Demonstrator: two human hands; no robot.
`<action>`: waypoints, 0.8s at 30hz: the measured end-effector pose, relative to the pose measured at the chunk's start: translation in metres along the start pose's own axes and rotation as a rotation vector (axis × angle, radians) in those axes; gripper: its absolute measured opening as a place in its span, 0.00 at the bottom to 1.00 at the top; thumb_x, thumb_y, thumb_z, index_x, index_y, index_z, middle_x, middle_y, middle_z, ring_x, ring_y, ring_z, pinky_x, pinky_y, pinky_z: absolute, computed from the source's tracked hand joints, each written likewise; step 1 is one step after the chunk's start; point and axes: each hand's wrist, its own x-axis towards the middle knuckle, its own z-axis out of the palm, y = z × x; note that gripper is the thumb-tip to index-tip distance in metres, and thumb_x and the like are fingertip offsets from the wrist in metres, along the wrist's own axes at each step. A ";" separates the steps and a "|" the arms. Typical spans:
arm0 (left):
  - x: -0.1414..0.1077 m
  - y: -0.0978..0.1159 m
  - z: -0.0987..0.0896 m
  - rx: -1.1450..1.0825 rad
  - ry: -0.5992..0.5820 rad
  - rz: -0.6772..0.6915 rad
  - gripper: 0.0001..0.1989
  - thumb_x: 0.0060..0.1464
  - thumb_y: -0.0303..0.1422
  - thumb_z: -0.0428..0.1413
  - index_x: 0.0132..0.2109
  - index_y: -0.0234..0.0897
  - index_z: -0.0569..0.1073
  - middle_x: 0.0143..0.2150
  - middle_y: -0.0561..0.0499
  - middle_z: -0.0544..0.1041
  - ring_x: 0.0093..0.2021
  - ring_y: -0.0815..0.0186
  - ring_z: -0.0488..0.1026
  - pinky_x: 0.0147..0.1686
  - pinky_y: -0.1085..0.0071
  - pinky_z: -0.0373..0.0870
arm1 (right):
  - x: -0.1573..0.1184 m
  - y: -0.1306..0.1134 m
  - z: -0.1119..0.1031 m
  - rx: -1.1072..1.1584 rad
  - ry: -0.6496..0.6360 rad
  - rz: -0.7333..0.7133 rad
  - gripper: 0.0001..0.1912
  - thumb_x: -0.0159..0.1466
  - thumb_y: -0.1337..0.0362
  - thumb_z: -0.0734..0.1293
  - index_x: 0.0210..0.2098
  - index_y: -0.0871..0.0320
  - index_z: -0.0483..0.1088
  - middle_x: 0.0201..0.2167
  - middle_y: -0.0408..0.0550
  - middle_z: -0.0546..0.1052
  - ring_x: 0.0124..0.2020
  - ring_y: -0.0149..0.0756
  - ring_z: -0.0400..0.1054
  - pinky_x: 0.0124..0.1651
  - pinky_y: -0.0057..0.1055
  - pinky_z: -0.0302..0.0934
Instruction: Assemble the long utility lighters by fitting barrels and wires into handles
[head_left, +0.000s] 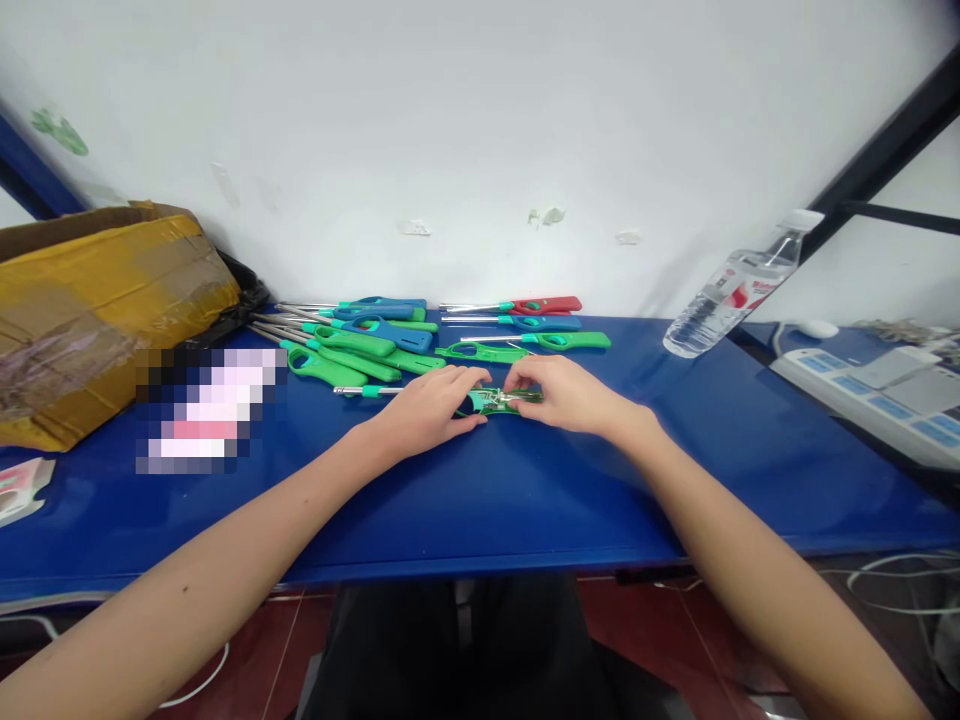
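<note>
An opened long-nosed gas lighter (491, 399) lies on the blue table in front of me, its inner parts showing and its metal tube pointing left. My left hand (424, 410) is closed around the middle of it, thumb on the near side and fingers on the far side. At the lighter's right end, my right hand (574, 393) pinches the handle part around the greenish see-through fuel tank (525, 396); the fingers partly cover it. Just beyond my hands rests a loose green lighter shell half (487, 352).
A pile of green and blue lighters (352, 350) lies behind my left hand. Red (547, 304), blue and green lighters lie at the back. A taped cardboard box (112, 320) stands left; a water bottle (739, 285) and a power strip (870, 400) are right.
</note>
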 end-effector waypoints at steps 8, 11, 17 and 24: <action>-0.003 -0.021 -0.016 0.078 0.017 0.041 0.22 0.57 0.46 0.62 0.52 0.36 0.72 0.49 0.43 0.77 0.50 0.55 0.73 0.49 0.62 0.68 | 0.000 0.001 0.000 0.008 -0.021 -0.021 0.04 0.60 0.68 0.68 0.36 0.57 0.72 0.36 0.48 0.78 0.37 0.38 0.69 0.37 0.33 0.58; -0.004 -0.027 -0.025 0.089 -0.036 0.029 0.20 0.57 0.45 0.62 0.50 0.36 0.74 0.46 0.45 0.78 0.47 0.56 0.74 0.46 0.64 0.68 | 0.000 0.004 0.001 0.013 -0.025 -0.016 0.04 0.60 0.68 0.68 0.36 0.57 0.72 0.36 0.48 0.78 0.37 0.38 0.69 0.37 0.32 0.58; -0.003 -0.027 -0.026 0.048 -0.079 0.012 0.12 0.60 0.39 0.60 0.46 0.37 0.77 0.41 0.47 0.79 0.41 0.59 0.76 0.42 0.67 0.68 | 0.001 0.009 0.003 0.033 -0.050 0.010 0.05 0.61 0.67 0.67 0.37 0.57 0.73 0.37 0.49 0.78 0.38 0.39 0.70 0.39 0.33 0.60; -0.003 -0.027 -0.024 0.030 -0.082 0.039 0.11 0.62 0.40 0.58 0.44 0.38 0.79 0.38 0.47 0.79 0.40 0.59 0.76 0.41 0.67 0.69 | 0.001 0.009 0.001 0.017 -0.040 -0.011 0.07 0.64 0.66 0.65 0.41 0.58 0.75 0.40 0.51 0.78 0.39 0.40 0.70 0.39 0.34 0.62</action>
